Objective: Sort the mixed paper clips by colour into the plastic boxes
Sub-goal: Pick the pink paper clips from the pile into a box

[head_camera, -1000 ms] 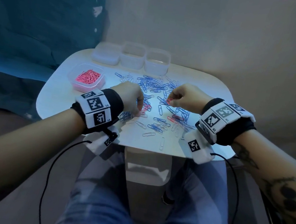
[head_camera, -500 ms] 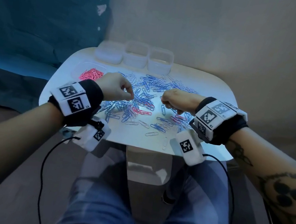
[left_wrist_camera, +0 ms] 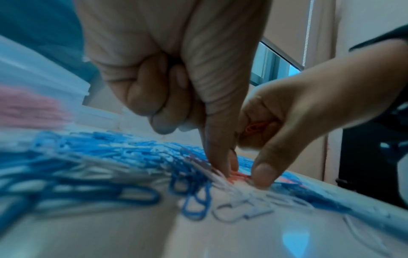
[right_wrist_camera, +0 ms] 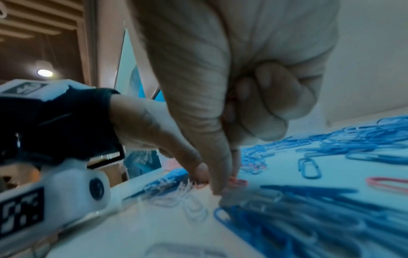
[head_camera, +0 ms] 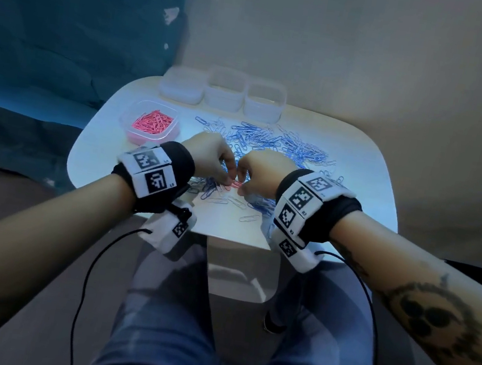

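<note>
Blue, white and a few pink paper clips (head_camera: 271, 144) lie spread over the white table (head_camera: 104, 157). Both hands meet at the pile's near edge. My left hand (head_camera: 229, 180) has its thumb and forefinger down on a pink clip (left_wrist_camera: 237, 176) that lies on the table, and pinches it; its other fingers are curled. My right hand (head_camera: 243, 187) keeps pink clips (left_wrist_camera: 256, 128) in its curled fingers, with thumb and forefinger tips (right_wrist_camera: 220, 185) on the table beside the same pink clip (right_wrist_camera: 239, 182). A clear box (head_camera: 128, 128) at the left holds pink clips.
Three clear plastic boxes (head_camera: 225, 93) stand in a row at the table's far edge; they look empty. Another pink clip (right_wrist_camera: 388, 183) lies right of my right hand. White clips (head_camera: 248, 218) lie near the front edge. My knees are under the table.
My left hand swung left towards the pink box, then came back to the middle. My right hand slid left, and the two hands now meet over one pink clip.
</note>
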Tool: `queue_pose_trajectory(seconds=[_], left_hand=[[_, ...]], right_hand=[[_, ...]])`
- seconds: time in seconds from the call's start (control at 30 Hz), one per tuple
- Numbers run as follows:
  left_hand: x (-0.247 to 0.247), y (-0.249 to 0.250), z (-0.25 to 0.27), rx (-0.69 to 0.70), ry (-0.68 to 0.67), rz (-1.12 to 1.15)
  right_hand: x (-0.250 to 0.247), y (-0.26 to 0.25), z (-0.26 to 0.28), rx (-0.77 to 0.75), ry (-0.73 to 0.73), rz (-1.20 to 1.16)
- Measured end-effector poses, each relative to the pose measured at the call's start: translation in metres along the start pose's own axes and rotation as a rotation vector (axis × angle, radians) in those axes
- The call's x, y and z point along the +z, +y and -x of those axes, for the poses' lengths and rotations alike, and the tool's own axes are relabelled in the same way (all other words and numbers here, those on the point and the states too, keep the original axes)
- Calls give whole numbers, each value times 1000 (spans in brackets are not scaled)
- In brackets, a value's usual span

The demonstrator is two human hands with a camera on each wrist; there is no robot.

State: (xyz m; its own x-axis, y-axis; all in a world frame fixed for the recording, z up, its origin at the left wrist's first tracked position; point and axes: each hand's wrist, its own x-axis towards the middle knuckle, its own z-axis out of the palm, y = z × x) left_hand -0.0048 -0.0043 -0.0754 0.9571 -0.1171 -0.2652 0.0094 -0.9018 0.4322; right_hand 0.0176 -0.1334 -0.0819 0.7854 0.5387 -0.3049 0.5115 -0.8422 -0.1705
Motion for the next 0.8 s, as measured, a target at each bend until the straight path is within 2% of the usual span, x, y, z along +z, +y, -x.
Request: queue_pose_trajectory(seconds=[0.1, 0.23, 0.33, 0.4, 0.5, 0.57, 0.7, 0.8], left_hand=[[-4, -6, 2, -22, 17, 55], [-3, -11, 4, -43, 79, -16], [-3, -14, 5, -12, 107, -46], [-4, -13, 6, 29, 93, -75], [-4, -7, 9, 112, 26, -203], [-2, -2, 11, 162, -17, -334], [1, 4, 12, 223, -30, -555], [0, 8, 9, 260, -81, -672]], right_hand=[[1, -1, -3, 4, 31, -60], [0, -5, -5, 21, 25, -152], [-3, -7, -6, 41, -29, -227], [-2, -11, -5, 50, -20, -183], [-1, -17, 0, 40, 75, -16], [-3, -15, 3, 49, 95, 6], [-18, 6, 6, 122, 139, -159], [-31, 25, 17, 184, 249, -328]])
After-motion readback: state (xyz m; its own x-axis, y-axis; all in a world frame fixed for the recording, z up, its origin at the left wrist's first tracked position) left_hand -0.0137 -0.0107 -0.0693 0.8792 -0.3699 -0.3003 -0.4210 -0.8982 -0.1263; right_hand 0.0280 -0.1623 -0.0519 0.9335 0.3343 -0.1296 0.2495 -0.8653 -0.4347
